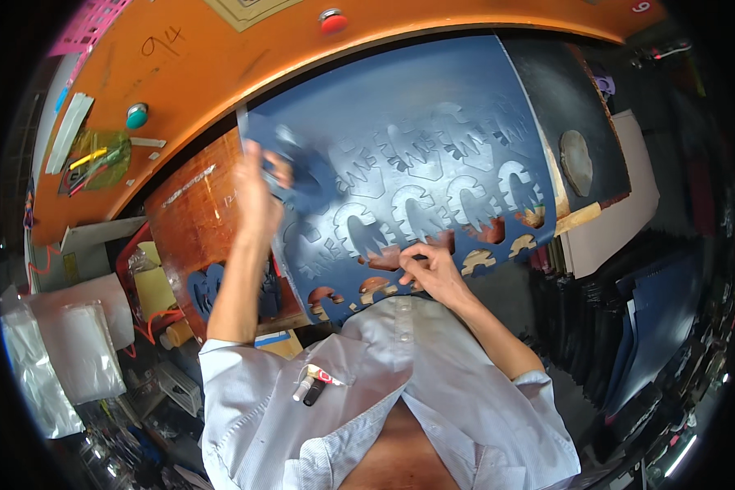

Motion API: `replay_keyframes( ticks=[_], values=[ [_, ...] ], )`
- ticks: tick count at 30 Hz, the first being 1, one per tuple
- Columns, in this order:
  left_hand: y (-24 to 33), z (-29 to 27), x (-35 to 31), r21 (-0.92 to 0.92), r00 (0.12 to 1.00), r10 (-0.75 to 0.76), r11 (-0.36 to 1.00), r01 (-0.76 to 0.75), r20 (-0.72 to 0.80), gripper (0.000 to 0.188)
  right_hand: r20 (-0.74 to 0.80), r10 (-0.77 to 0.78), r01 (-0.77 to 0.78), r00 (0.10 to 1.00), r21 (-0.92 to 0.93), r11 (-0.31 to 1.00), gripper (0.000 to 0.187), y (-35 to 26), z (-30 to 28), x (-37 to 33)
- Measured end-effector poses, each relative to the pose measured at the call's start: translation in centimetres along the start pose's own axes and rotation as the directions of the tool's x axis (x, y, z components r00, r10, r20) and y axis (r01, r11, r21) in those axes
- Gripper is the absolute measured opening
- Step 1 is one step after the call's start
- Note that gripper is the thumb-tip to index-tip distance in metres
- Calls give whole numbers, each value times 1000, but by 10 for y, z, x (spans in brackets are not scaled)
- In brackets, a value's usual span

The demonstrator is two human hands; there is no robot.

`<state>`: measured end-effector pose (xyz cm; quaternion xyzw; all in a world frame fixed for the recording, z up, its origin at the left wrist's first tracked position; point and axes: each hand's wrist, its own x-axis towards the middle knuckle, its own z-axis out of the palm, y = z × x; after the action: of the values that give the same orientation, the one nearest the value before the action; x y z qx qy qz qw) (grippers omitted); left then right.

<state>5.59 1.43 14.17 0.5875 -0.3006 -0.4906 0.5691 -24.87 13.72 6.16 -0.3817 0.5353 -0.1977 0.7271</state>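
Note:
A large dark blue sheet [433, 106] lies on a wooden cutting board, punched with many curved shapes whose holes show the brown board. My left hand [257, 192] is raised at the sheet's left edge, closed on a few cut-out blue pieces [302, 175]. At the sheet's near edge my right hand [429, 269] pinches the blue material beside an empty cut-out hole. Several shapes remain outlined in the sheet's middle [416, 204].
An orange machine frame [220, 73] with a red button [332, 20] and a teal button [136, 115] arcs behind the sheet. Cut blue pieces [208, 290] lie stacked lower left. Plastic bags [65, 351] sit at far left, dark sheet stacks [645, 318] at right.

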Motion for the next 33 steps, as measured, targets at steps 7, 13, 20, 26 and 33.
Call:
replay_keyframes(
  ticks=[7, 13, 20, 26, 33],
  values=[
    [10, -61, -21, 653, 582, 607, 133, -745, 540, 23, -1, -466, 428, 885, -391, 815, 22, -15, 38, -27],
    [-78, -87, -81, 349, 355, 2, 182, -920, 935, 69, 389, 100, -210, 916, 252, 945, 15, 4, 71, 58],
    [-78, -92, -88, 286, 290, -18, 232, -930, 957, 71, 379, -7, -143, 925, 366, 919, 9, 16, 70, 52],
    [-63, -74, -88, 643, 729, -168, 627, -440, 663, 29, 421, -155, 11, 894, 324, 946, 22, 20, 70, 23],
    [49, -51, -3, 165, 986, 164, 973, -160, -10, 44, 610, -39, 180, 791, -170, 969, 31, 25, 57, -22]
  ],
)
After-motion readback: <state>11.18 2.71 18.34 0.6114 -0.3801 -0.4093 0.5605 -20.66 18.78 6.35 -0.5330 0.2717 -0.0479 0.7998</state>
